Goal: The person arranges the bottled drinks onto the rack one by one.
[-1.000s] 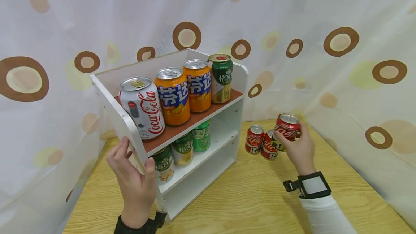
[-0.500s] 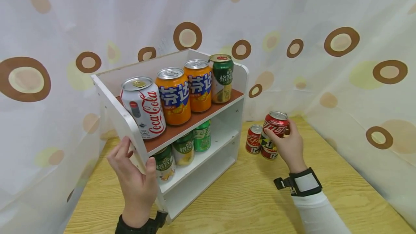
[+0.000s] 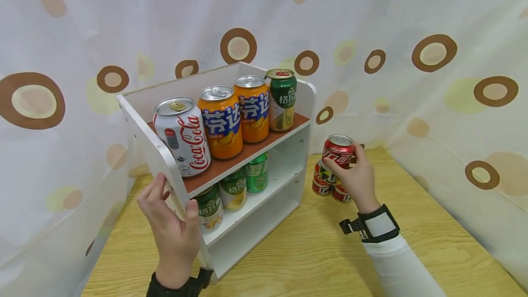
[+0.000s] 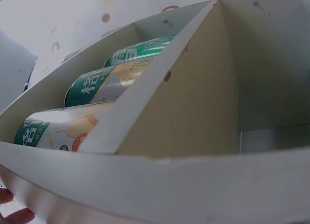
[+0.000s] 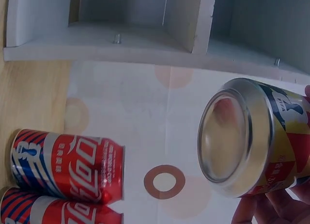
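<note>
The right hand grips a red cola can (upright, lifted clear of the worktop) just above two more red cans standing beside the white shelf unit. The left hand clasps the unit's near side panel, thumb in front of it.

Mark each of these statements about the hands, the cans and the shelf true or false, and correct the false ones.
1. The right hand holds a red can above the table. True.
2. The left hand holds an orange can. False: it grips the white shelf by its side panel.
3. The top shelf carries four cans. True.
4. The lowest shelf compartment is full of cans. False: no cans show in it.
</note>
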`<act>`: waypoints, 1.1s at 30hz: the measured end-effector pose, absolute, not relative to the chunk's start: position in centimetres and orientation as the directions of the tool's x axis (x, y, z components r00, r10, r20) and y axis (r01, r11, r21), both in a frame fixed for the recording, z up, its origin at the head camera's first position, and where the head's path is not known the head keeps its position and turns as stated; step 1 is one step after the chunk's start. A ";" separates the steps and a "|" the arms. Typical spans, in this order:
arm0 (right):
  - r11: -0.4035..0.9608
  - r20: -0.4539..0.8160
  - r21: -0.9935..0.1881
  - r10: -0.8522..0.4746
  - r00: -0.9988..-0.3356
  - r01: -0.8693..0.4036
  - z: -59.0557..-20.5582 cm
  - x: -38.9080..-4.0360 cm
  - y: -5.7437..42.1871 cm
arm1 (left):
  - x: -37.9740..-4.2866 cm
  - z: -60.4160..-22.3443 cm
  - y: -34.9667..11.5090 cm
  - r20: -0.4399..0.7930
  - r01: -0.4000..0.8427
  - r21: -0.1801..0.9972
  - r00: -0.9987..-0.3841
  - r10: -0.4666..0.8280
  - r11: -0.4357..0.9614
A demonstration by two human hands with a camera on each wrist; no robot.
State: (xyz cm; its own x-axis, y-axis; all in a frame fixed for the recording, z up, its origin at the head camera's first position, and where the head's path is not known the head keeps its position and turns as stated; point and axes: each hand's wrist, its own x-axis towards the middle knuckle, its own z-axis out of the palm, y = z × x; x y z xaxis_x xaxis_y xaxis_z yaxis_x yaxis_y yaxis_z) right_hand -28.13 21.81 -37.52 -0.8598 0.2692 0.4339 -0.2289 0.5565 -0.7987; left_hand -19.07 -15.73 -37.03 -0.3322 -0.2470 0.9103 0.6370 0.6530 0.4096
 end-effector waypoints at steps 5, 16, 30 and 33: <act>0.552 0.450 -0.792 0.241 -0.860 -0.260 -37.2 -28.3 20.7 | -19.1 -37.1 -15.8 0.910 0.638 0.410 -0.328 -0.252 0.651; 0.548 0.471 -0.780 0.196 -0.860 -0.303 -37.2 -28.8 18.9 | -19.2 -37.1 -15.7 0.912 0.644 0.407 -0.318 -0.257 0.647; 0.540 0.504 -0.764 0.158 -0.849 -0.354 -36.7 -28.2 17.3 | -19.1 -36.9 -15.8 0.912 0.640 0.406 -0.324 -0.250 0.652; 0.540 0.500 -0.764 0.150 -0.853 -0.353 -36.7 -28.3 17.0 | -19.1 -36.9 -15.8 0.912 0.639 0.407 -0.327 -0.248 0.653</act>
State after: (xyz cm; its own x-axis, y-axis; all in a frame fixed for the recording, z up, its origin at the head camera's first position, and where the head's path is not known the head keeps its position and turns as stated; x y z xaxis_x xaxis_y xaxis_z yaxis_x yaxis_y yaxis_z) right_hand -28.34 17.01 -36.67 -0.8529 0.1495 0.5002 -0.3535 0.5397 -0.7640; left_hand -19.09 -15.81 -36.90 -0.3273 -0.2479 0.9118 0.6391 0.6528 0.4068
